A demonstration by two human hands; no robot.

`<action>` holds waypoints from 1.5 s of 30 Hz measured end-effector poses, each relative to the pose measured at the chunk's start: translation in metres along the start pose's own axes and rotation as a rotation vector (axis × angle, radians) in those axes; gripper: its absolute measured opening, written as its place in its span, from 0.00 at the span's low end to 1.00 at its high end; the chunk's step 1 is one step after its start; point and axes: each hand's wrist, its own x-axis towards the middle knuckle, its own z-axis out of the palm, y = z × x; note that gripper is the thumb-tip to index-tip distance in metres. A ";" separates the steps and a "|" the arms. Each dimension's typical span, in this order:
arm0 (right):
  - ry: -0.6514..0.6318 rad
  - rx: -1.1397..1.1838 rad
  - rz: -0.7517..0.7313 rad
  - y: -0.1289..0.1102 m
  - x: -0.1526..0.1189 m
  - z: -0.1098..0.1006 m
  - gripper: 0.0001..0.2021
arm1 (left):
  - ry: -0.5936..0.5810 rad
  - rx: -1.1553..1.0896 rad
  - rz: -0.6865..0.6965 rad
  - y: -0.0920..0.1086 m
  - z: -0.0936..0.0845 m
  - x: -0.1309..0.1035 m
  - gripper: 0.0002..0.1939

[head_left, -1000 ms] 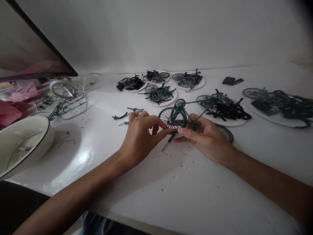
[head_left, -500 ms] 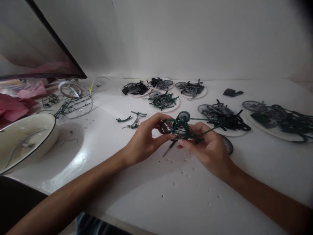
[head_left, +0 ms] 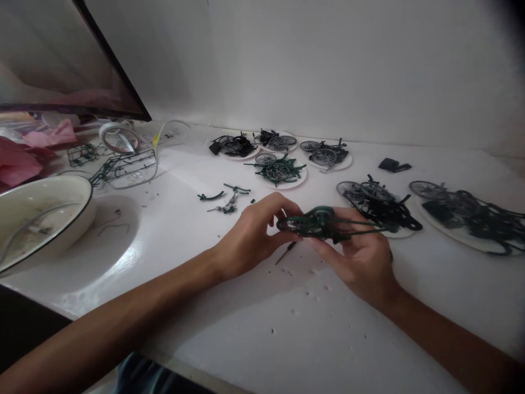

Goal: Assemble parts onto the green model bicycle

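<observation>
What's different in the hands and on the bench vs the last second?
Green model bicycle tipped over: its wheel showed its face, now nearly edge-on. Left hand and right hand both kept hold; no visible grab or release. Thin dark-handled tool and the plate of green parts stayed put.

One camera on the person's head is looking forward and down from close above the white table (head_left: 229,328), with the left hand (head_left: 252,235) and right hand (head_left: 363,262) showing near the middle and the pale wall (head_left: 307,65) standing at the back.
</observation>
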 end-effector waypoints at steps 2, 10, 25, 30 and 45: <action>-0.015 -0.027 -0.025 -0.005 0.001 0.000 0.15 | -0.033 0.033 0.060 -0.001 0.001 -0.001 0.13; -0.046 -0.129 -0.113 -0.003 0.001 -0.003 0.20 | -0.099 0.133 0.147 0.000 -0.002 -0.003 0.15; 0.174 0.129 0.303 0.010 0.012 -0.001 0.18 | -0.256 0.381 0.227 -0.015 -0.059 0.015 0.22; 0.229 0.410 0.437 0.013 0.020 -0.003 0.16 | -0.155 0.842 -0.138 -0.044 -0.119 0.012 0.09; 0.155 0.462 0.457 0.012 0.022 -0.005 0.15 | -0.537 0.767 0.050 -0.008 -0.071 0.007 0.05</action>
